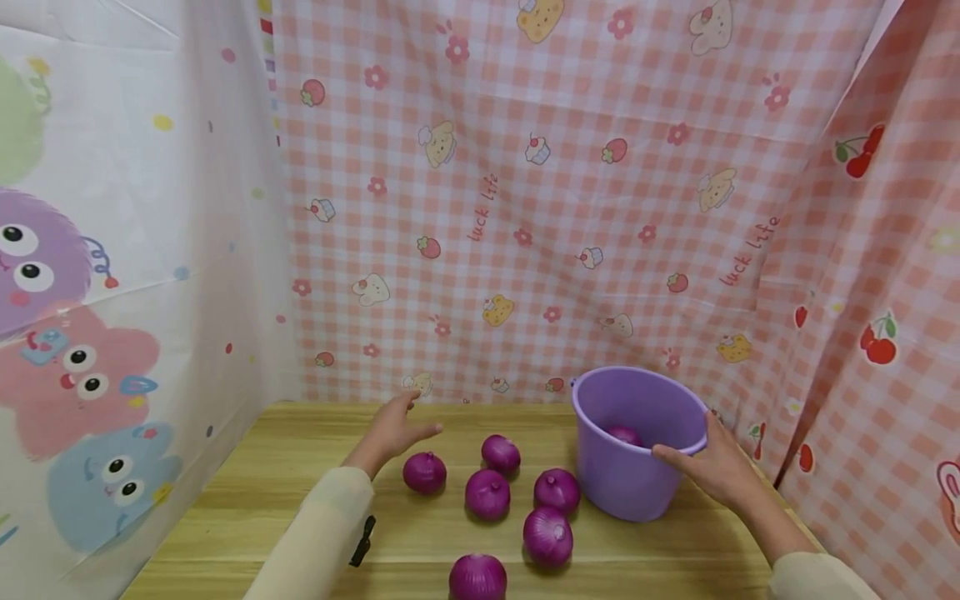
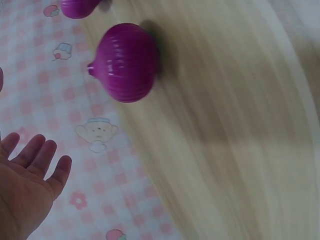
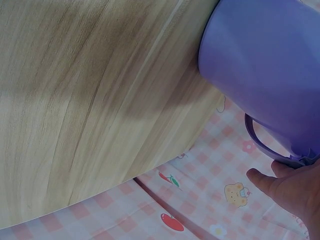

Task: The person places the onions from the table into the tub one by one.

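A purple bucket (image 1: 630, 479) stands upright at the right of the table, with a red onion (image 1: 624, 435) visible inside it. My right hand (image 1: 712, 467) grips the bucket's right rim, thumb at the front; in the right wrist view its fingers are by the bucket's handle (image 3: 265, 145). My left hand (image 1: 390, 433) is held with fingers extended and nothing in it, just above and left of the leftmost red onion (image 1: 425, 472), apart from it. Several more onions lie between that one and the bucket, among them a rear onion (image 1: 501, 454) and a front onion (image 1: 477, 577).
The wooden table (image 1: 247, 500) meets a pink checked curtain (image 1: 465, 333) behind and on the right. A white cartoon-printed cloth (image 1: 210, 292) hangs at the left. A small black strap-like thing (image 1: 363, 542) shows beside the left sleeve.
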`<control>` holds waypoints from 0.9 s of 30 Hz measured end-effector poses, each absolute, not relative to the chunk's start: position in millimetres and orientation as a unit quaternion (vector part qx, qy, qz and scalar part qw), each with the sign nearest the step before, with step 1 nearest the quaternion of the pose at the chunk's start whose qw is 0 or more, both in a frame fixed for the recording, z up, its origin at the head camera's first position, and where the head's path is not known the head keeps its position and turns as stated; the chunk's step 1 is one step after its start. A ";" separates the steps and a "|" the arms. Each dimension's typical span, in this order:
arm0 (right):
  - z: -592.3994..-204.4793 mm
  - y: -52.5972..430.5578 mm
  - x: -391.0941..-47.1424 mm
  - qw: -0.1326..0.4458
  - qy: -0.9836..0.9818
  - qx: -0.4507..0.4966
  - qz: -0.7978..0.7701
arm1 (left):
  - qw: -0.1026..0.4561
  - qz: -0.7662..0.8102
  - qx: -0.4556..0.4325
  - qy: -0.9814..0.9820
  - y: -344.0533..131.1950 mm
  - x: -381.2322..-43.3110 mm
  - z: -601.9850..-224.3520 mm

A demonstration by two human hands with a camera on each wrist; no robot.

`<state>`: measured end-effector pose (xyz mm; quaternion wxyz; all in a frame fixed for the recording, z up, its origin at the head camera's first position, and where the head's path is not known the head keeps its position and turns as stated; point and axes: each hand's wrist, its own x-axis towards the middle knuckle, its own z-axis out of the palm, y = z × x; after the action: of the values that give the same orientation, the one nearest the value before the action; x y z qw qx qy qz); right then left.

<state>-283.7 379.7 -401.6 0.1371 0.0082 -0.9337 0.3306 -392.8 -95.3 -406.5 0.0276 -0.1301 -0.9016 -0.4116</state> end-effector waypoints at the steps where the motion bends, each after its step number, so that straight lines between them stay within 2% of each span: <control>1: -401.7 379.5 -283.6 0.139 -0.933 0.009 0.331 | 0.025 -0.414 -0.127 -0.901 -96.7 -391.6 -408.2; 27: -402.1 380.3 -284.6 0.156 -0.922 0.029 0.353 | 0.004 -0.376 -0.105 -0.921 -107.7 -379.8 -465.7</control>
<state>-284.6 380.3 -402.1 0.1563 0.0293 -0.9219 0.3532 -379.8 -107.7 -465.7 0.0040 -0.1050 -0.9207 -0.3758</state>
